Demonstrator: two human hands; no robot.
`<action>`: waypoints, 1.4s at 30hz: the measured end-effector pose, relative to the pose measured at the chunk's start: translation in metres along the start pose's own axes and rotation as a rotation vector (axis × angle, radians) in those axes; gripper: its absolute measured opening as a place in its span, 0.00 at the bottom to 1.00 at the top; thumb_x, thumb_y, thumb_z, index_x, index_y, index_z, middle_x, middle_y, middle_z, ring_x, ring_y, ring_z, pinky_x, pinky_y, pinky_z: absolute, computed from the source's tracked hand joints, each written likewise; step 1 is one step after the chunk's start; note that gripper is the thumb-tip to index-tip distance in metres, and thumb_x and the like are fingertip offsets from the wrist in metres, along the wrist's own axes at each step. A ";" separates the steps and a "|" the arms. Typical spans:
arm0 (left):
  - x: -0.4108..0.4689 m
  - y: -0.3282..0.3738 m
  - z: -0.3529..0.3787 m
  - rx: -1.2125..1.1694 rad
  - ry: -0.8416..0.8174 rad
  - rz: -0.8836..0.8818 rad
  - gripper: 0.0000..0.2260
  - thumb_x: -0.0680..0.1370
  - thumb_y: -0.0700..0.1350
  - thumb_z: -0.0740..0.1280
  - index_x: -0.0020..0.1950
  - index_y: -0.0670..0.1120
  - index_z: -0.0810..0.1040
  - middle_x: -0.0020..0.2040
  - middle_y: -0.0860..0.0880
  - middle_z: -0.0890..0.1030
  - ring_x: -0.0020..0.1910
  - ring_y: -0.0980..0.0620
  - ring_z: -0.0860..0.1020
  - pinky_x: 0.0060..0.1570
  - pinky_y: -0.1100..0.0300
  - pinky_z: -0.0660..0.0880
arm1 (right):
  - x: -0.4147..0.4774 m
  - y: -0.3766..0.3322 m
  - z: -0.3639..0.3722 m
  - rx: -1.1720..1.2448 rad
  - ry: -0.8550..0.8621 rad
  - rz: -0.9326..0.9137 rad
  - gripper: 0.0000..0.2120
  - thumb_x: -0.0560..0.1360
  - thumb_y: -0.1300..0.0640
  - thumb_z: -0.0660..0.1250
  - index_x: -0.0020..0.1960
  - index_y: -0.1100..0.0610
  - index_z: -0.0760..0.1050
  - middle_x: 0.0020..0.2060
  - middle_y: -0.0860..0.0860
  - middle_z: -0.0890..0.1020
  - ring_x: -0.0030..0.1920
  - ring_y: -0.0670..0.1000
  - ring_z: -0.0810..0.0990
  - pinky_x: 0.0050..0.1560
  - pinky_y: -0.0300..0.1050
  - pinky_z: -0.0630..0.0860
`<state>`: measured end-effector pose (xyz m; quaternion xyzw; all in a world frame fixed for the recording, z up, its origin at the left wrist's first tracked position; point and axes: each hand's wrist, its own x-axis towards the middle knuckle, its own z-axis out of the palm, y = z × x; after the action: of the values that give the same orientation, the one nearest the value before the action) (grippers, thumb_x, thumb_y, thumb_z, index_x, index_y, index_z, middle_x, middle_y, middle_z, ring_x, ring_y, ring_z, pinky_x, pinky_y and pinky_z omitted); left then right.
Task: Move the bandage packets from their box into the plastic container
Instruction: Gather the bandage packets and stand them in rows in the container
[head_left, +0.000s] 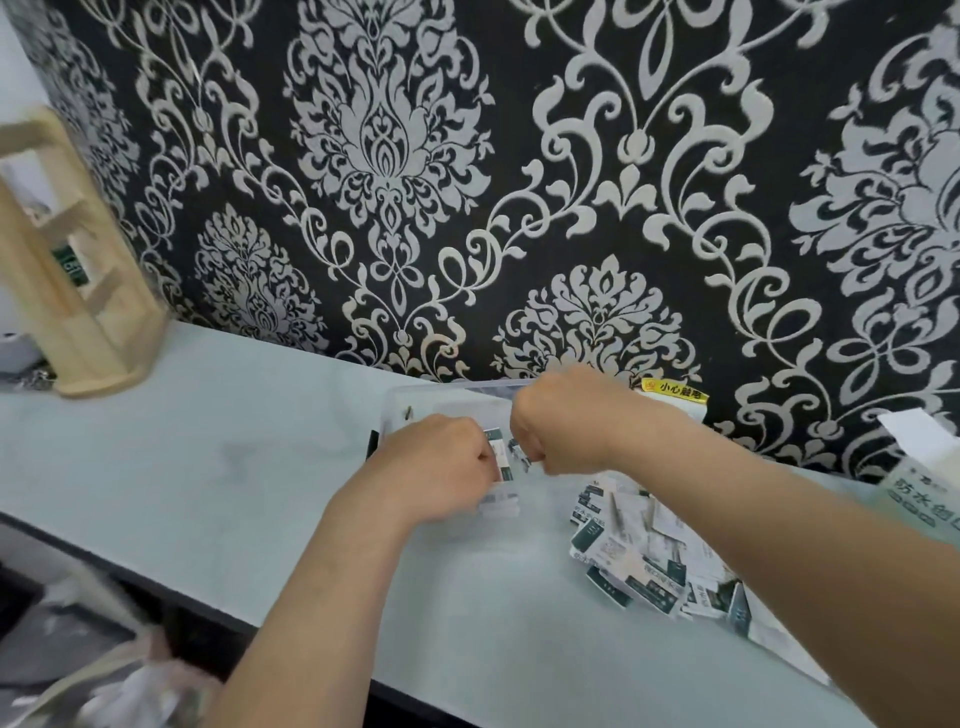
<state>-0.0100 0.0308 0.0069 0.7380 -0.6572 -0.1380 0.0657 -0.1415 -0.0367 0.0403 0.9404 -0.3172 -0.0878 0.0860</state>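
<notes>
Left grip (437, 467) round bandage packet (502, 456)

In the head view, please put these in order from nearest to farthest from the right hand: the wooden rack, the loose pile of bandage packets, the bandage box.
Measured from the right hand:
1. Pile of bandage packets: on the table just to the hand's right, on the person's side.
2. Bandage box: at the right edge of the picture.
3. Wooden rack: far left, beside the wall.
</notes>
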 end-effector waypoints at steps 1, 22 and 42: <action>0.001 0.000 0.001 0.008 -0.011 0.005 0.15 0.77 0.46 0.57 0.55 0.52 0.82 0.55 0.49 0.82 0.55 0.46 0.78 0.50 0.55 0.73 | 0.005 -0.001 -0.002 -0.013 -0.077 -0.015 0.09 0.73 0.64 0.65 0.48 0.53 0.80 0.43 0.48 0.81 0.47 0.53 0.77 0.46 0.44 0.67; -0.002 0.001 -0.008 -0.192 0.042 0.051 0.15 0.75 0.40 0.59 0.47 0.53 0.85 0.40 0.52 0.81 0.39 0.52 0.79 0.45 0.57 0.78 | 0.028 0.001 0.001 -0.124 -0.246 -0.082 0.10 0.73 0.48 0.71 0.42 0.53 0.77 0.41 0.48 0.76 0.54 0.52 0.67 0.55 0.53 0.63; 0.001 0.148 0.074 -0.028 0.011 0.335 0.18 0.79 0.50 0.62 0.68 0.46 0.70 0.61 0.45 0.76 0.61 0.43 0.72 0.56 0.51 0.70 | -0.140 0.078 0.083 0.738 0.110 0.767 0.20 0.75 0.58 0.67 0.65 0.47 0.70 0.61 0.53 0.73 0.62 0.57 0.71 0.62 0.55 0.71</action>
<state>-0.1720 0.0169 -0.0229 0.6179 -0.7688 -0.1300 0.1017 -0.3142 -0.0210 -0.0076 0.7280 -0.6427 0.1169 -0.2079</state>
